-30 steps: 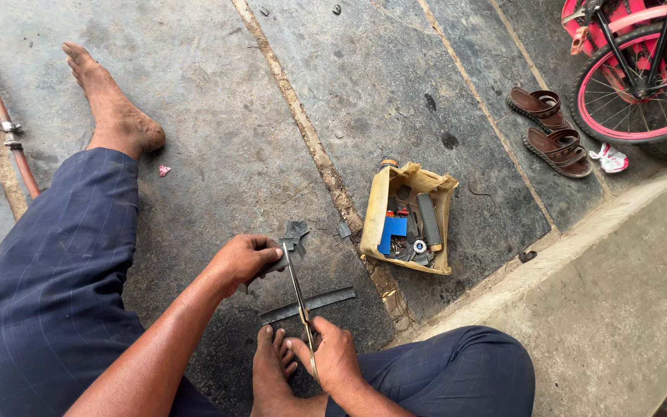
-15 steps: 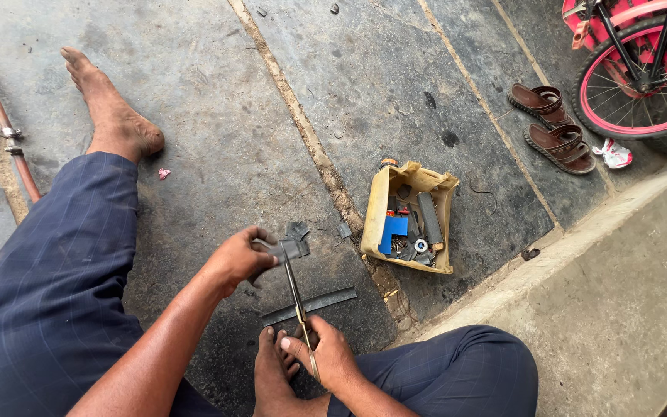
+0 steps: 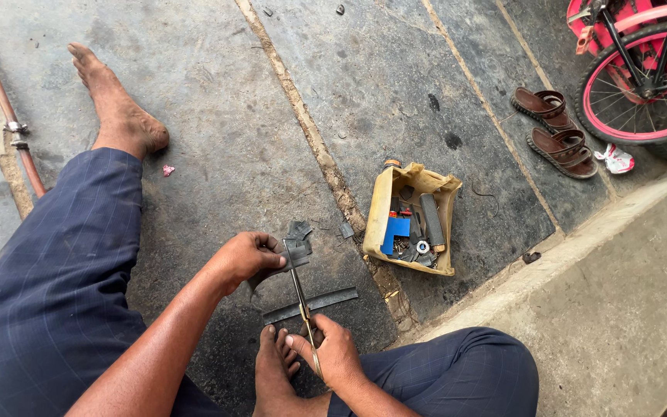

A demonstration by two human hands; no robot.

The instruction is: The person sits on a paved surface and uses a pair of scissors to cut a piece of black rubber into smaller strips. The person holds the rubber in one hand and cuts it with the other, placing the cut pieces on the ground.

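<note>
- On stone paving, seated person; left hand (image 3: 247, 259) pinches a dark rubber piece (image 3: 296, 245), fingers closed on it.
- Right hand (image 3: 335, 354) grips scissors (image 3: 300, 295), fingers curled round the handles, blades pointing up into the rubber piece.
- Black rubber strip (image 3: 312, 304) lies flat beneath the scissors.
- Yellow cut-open container (image 3: 382, 218) of small parts further right; brown sandals (image 3: 553, 131) beyond.

Dark rubber scrap (image 3: 296, 249) between long scissors' (image 3: 301, 300) open blades.
</note>
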